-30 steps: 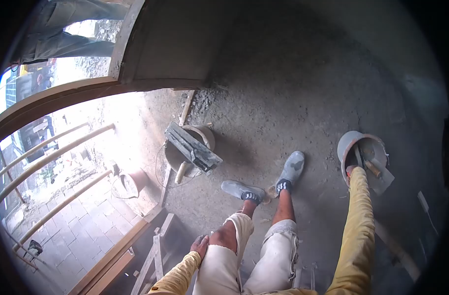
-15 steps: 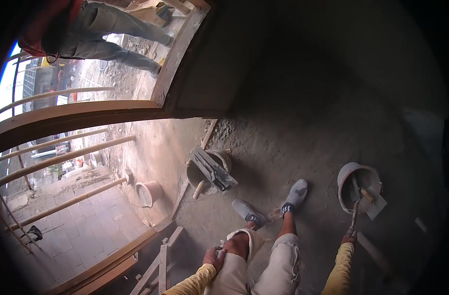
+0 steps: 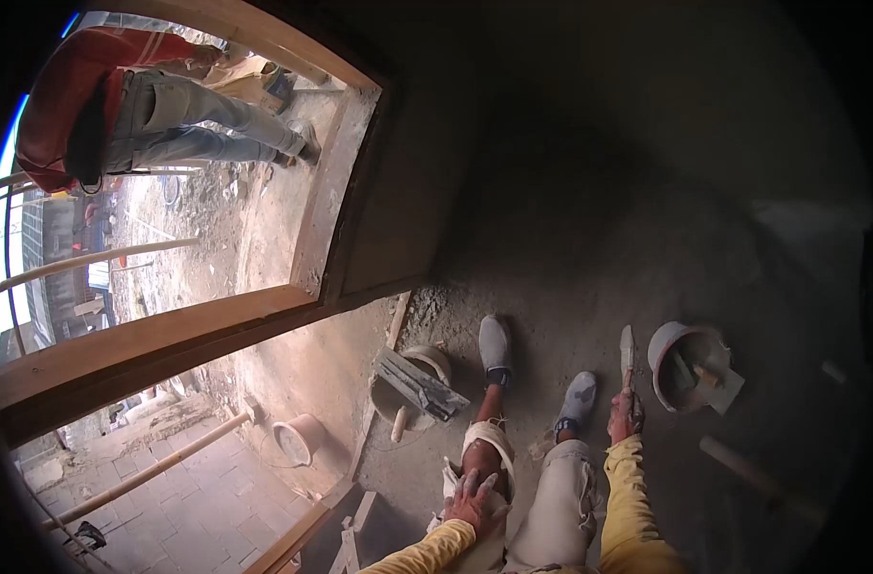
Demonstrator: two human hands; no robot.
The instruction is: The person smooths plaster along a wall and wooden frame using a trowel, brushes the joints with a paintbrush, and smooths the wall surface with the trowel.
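My right hand (image 3: 627, 417) grips the handle of a trowel (image 3: 628, 356), its narrow, greyish blade pointing forward over the floor. To the right of it stands a mortar-smeared bucket (image 3: 658, 350) holding a flat plate tool (image 3: 728, 392) with a wooden handle and another grey tool. My left hand (image 3: 474, 504) rests on my left knee, fingers spread on the rolled-up trouser leg (image 3: 489, 438), holding nothing. Both of my feet in grey shoes are on the dusty floor, the left one farther forward.
Dark, mortar-caked lengths (image 3: 421, 385) lie across a bucket (image 3: 434, 358) by the doorway. Outside are another bucket (image 3: 299, 439), wooden poles (image 3: 149, 471) and a person in a red top (image 3: 111, 77). A wooden frame (image 3: 159, 344) borders the opening; a pipe-like piece (image 3: 742, 466) lies right.
My right hand has drawn the trowel away from the right-hand bucket, moving left. My left foot has stepped forward, the left hand staying on the knee. The view has shifted.
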